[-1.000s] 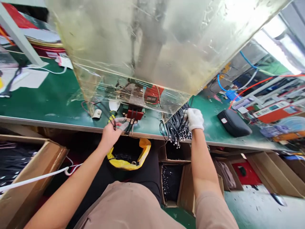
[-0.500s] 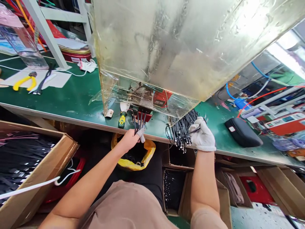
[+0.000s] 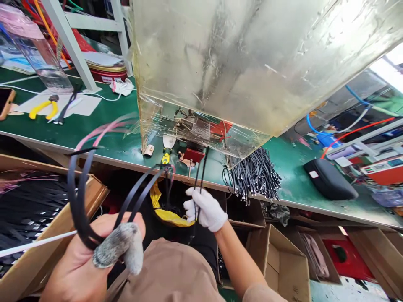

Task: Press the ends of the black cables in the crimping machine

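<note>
My left hand (image 3: 91, 256), with grey finger cots on two fingers, is raised close to the camera. It is closed around several flat black straps (image 3: 75, 188) that loop upward and end in pink strands. My right hand (image 3: 206, 209), in a white glove, is at the bench edge with two thin black cords (image 3: 201, 172) running up from its fingers. Above it is a small red fixture (image 3: 193, 155) under the clear guard. Right of it lies a heap of black cords (image 3: 258, 174) with silvery tips, their ends hanging over the bench edge.
A clear plastic guard (image 3: 201, 54) stands over the green bench (image 3: 110, 138). By it is a scraper (image 3: 165, 156) with a green-yellow handle. Below hang a yellow-rimmed bag (image 3: 171, 217) and cardboard boxes (image 3: 273, 260). Yellow pliers (image 3: 44, 108) and a black case (image 3: 330, 178) lie on the bench.
My left hand has moved from the fixture down-left toward the camera with the black straps. My right hand has gone left from the heap to below the fixture, holding cords.
</note>
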Demonstrator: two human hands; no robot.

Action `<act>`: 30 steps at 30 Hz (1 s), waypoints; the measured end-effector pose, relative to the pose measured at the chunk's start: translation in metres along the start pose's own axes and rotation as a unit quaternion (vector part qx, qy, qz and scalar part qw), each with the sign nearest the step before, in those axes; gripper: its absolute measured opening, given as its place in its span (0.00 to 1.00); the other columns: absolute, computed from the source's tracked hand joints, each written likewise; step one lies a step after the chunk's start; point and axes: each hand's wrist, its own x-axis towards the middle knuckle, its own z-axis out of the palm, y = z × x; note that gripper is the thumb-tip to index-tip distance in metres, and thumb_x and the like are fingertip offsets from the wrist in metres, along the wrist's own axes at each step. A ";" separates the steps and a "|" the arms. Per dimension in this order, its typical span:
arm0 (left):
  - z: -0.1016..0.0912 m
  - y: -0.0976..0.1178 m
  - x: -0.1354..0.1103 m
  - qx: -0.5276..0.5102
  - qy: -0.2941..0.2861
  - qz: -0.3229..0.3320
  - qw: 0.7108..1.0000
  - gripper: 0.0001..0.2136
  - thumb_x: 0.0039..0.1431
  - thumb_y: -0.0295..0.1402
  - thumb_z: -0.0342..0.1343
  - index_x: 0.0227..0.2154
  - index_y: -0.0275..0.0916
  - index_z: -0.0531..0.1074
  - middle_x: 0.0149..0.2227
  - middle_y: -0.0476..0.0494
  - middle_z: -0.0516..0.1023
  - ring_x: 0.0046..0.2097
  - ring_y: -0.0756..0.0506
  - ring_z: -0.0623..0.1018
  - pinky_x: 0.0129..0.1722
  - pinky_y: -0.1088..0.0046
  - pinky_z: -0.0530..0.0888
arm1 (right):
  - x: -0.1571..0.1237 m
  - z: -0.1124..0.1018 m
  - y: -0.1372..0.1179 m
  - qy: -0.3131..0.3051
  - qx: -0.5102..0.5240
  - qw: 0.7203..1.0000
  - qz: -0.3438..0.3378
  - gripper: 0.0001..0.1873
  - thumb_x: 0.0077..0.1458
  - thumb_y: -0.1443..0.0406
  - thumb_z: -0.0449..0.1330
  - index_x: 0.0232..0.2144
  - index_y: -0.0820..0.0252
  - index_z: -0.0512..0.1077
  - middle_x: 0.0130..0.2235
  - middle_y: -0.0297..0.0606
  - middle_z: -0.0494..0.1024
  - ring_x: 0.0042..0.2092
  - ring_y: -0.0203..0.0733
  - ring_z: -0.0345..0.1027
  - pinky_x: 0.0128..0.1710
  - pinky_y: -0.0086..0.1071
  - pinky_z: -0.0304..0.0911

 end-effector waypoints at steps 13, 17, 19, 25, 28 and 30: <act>0.010 -0.011 0.024 0.001 0.065 0.061 0.996 0.22 0.55 0.52 0.68 0.14 0.42 0.78 0.15 0.46 0.68 0.21 0.50 0.67 0.20 0.74 0.66 | 0.071 0.045 -0.092 -0.084 0.149 0.984 -0.044 0.07 0.70 0.62 0.59 0.40 0.60 0.68 0.27 0.29 0.70 0.23 0.29 0.61 0.23 0.23 0.67; 0.006 -0.015 0.027 0.012 0.051 0.069 0.996 0.23 0.57 0.52 0.67 0.14 0.41 0.77 0.14 0.45 0.69 0.20 0.50 0.69 0.20 0.77 0.67 | 0.090 0.053 -0.112 -0.026 0.176 0.984 -0.005 0.13 0.74 0.66 0.49 0.38 0.64 0.70 0.26 0.32 0.73 0.23 0.30 0.64 0.22 0.22 0.68; 0.006 -0.016 0.026 0.000 0.076 0.040 0.996 0.23 0.55 0.53 0.67 0.15 0.41 0.77 0.15 0.46 0.70 0.21 0.51 0.70 0.21 0.78 0.69 | 0.088 0.053 -0.111 -0.027 0.183 0.983 -0.011 0.15 0.75 0.66 0.47 0.39 0.66 0.72 0.28 0.35 0.75 0.26 0.31 0.68 0.25 0.23 0.71; 0.002 -0.024 0.034 0.000 0.049 0.086 0.995 0.23 0.57 0.51 0.67 0.14 0.41 0.77 0.14 0.45 0.71 0.20 0.51 0.70 0.19 0.79 0.68 | 0.071 0.044 -0.100 -0.086 0.151 0.984 -0.032 0.05 0.68 0.68 0.57 0.40 0.63 0.73 0.37 0.38 0.81 0.36 0.37 0.76 0.39 0.33 0.77; 0.000 -0.029 0.037 0.000 0.042 0.090 0.995 0.22 0.59 0.50 0.65 0.16 0.41 0.79 0.15 0.44 0.72 0.20 0.50 0.70 0.18 0.78 0.68 | 0.073 0.043 -0.104 -0.073 0.150 0.986 -0.024 0.09 0.70 0.70 0.52 0.41 0.62 0.73 0.34 0.37 0.81 0.33 0.37 0.76 0.37 0.34 0.78; 0.002 -0.029 0.035 -0.007 0.046 0.075 0.996 0.22 0.59 0.51 0.66 0.16 0.41 0.79 0.14 0.45 0.71 0.20 0.50 0.70 0.19 0.78 0.68 | 0.078 0.044 -0.109 -0.051 0.163 0.985 -0.023 0.12 0.71 0.71 0.49 0.42 0.62 0.72 0.34 0.38 0.81 0.34 0.38 0.76 0.37 0.35 0.78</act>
